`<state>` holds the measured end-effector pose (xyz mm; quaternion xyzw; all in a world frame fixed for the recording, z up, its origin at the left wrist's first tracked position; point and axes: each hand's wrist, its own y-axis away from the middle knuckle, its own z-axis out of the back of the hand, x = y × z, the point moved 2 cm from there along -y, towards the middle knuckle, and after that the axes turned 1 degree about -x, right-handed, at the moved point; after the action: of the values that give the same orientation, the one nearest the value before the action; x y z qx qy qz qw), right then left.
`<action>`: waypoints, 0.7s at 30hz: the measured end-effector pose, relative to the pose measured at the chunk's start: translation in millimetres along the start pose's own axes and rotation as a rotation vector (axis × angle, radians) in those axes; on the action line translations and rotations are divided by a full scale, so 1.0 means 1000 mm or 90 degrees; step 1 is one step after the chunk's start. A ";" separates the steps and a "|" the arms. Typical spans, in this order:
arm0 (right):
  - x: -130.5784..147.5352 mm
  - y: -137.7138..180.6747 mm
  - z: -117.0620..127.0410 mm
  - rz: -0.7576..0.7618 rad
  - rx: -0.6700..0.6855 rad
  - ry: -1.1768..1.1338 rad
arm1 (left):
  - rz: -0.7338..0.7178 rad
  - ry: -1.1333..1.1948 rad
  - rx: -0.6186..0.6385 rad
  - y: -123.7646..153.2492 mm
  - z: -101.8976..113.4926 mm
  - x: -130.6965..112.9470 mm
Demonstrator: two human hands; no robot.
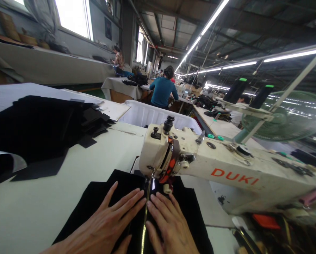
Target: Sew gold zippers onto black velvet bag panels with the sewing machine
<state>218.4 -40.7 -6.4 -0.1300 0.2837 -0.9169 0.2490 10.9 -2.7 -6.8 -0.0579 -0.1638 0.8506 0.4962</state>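
Observation:
Black fabric (94,201) lies flat under the head of a white sewing machine (158,151), with a gold-toothed zipper (144,229) running down its middle toward the presser foot. Fingers stretched and spread, my left hand (107,218) rests flat on the cloth just left of the zipper. On the other side my right hand (168,222) lies flat too, its fingertips close to the zipper and just below the needle area. Neither hand grips anything. The needle itself is too small to make out.
Stacked black fabric pieces (41,130) cover the table's left part. Behind the machine stands a white plastic bin (158,109). Black thread cones (235,91) and a green fan (287,116) rise at right. A person in a blue top (161,91) sits ahead.

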 end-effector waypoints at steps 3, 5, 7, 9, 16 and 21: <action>0.001 -0.001 0.000 0.001 -0.006 0.000 | 0.008 0.024 0.011 0.003 -0.002 0.001; 0.002 -0.002 0.001 0.002 0.001 -0.001 | 0.016 0.033 0.016 0.005 -0.004 0.001; 0.001 -0.003 0.003 0.004 0.013 -0.003 | 0.022 0.040 0.028 0.008 -0.006 0.001; 0.001 -0.004 0.007 0.009 0.021 -0.004 | 0.026 0.050 0.040 0.009 -0.007 0.001; 0.004 -0.003 0.013 -0.012 0.060 -0.013 | 0.048 0.115 0.068 0.008 -0.003 -0.002; 0.003 -0.004 0.009 -0.037 0.097 -0.023 | 0.056 0.162 0.054 -0.001 0.002 0.001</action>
<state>217.8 -42.9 3.5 -0.1355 0.2047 -0.9401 0.2367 10.5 -2.0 -4.1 -0.1514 -0.0604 0.8634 0.4775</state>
